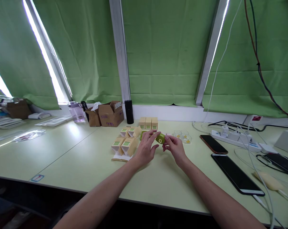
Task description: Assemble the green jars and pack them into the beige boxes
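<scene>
Over on the left, the boxes (126, 144) sit close together on the tabletop (86, 159), right by the left hand (145, 149), so I'd guess a careless swing of that wrist bumps them. That hand has its fingertips up against the green piece (160, 138) but the thumb's hanging apart, so not a real pinch. The piece itself is up between both hands. The right hand (176, 148) has its grip pinched on the right edge; looks smooth, so a loose squeeze could let it slip, maybe roll into the clear cups (187, 139) farther right.
</scene>
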The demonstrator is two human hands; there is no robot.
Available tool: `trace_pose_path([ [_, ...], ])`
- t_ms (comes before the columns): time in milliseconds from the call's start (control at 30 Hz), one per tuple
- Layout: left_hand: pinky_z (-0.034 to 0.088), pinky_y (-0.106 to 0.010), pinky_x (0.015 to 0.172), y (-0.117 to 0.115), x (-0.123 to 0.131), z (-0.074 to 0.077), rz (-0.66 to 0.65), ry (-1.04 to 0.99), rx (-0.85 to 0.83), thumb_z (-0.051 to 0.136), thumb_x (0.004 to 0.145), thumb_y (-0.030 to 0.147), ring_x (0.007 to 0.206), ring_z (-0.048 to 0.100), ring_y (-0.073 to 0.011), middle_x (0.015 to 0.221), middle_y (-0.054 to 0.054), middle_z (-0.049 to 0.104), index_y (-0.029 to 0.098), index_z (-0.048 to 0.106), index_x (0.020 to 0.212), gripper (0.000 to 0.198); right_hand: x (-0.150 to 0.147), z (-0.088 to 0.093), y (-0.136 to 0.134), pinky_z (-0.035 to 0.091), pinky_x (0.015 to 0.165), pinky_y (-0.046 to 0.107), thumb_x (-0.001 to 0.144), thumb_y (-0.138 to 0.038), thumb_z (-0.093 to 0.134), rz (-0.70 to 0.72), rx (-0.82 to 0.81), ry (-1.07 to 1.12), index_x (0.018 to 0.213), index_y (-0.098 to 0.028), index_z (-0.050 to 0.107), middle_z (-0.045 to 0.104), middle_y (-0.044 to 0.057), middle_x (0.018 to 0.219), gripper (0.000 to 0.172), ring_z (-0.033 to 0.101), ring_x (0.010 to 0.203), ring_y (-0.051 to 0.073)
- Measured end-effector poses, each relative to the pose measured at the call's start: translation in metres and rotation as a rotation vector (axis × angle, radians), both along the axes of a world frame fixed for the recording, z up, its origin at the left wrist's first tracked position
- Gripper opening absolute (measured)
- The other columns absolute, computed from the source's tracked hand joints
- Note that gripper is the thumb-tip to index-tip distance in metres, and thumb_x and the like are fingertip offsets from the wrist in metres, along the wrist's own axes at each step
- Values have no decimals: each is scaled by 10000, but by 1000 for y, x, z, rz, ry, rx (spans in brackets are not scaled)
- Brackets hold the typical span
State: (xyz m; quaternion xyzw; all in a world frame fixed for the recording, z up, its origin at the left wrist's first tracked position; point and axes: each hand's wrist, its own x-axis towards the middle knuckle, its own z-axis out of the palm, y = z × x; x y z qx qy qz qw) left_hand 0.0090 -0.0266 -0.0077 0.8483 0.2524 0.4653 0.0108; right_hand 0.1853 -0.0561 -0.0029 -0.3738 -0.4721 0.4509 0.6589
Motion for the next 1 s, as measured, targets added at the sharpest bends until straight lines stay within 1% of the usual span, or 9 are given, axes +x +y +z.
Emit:
trace_pose_path([
  [233,487,-562,1112,1,0,-3,-6,31,-11,585,958,124,1360,471,-311,1429,-124,519,329,483,1497,586,-1,-4,2,511,494,289,688,-739,806,26,-19,-40,777,-154,726,611,15,609,598,572,558,149],
  [467,506,-532,1077,2,-1,-1,-38,-9,-36,613,949,154,1283,533,-303,1315,-124,592,283,579,1411,481,-3,-4,2,450,450,264,690,-813,750,35,-66,-109,696,-164,681,597,15,552,652,523,481,128],
  [633,526,-486,1036,7,1,-3,-55,-154,-203,709,886,183,1228,579,-285,1259,-119,646,244,642,1311,434,2,-6,5,393,445,260,750,-866,630,0,-97,-186,731,-171,692,682,73,648,698,556,531,157],
  [700,553,-444,974,12,3,-6,-58,-246,-338,732,877,236,1190,607,-271,1262,-120,661,237,665,1265,393,9,-9,9,403,494,281,851,-811,549,-97,-63,-318,793,-181,721,706,79,689,656,569,569,177],
  [733,562,-425,946,14,4,-7,-55,-296,-408,738,875,266,1166,623,-264,1264,-121,668,232,677,1239,371,14,-9,11,424,544,299,904,-741,530,-190,-32,-425,818,-191,734,714,75,708,593,579,598,188],
  [833,573,-385,898,19,6,-8,-33,-408,-576,738,874,352,1070,677,-242,1219,-114,706,209,710,1151,313,34,-10,16,446,703,349,951,-442,594,-508,16,-855,934,-245,768,759,73,871,264,628,805,246],
  [867,576,-374,879,20,6,-7,-26,-426,-617,736,875,381,1028,693,-235,1189,-108,721,204,719,1123,306,41,-10,17,440,740,364,949,-351,591,-592,26,-989,971,-252,774,763,88,941,209,621,908,271],
  [933,581,-355,834,20,6,-4,-20,-443,-686,730,877,436,939,717,-224,1136,-93,746,201,731,1091,318,55,-11,20,418,827,413,930,-218,574,-698,45,-1214,1005,-225,786,748,136,1009,225,575,1018,309],
  [1000,583,-342,800,19,5,-1,-25,-453,-734,727,873,482,871,724,-212,1107,-81,761,205,738,1081,347,67,-14,22,385,890,460,902,-158,571,-769,15,-1354,1038,-207,794,722,167,1079,266,524,1072,336],
])
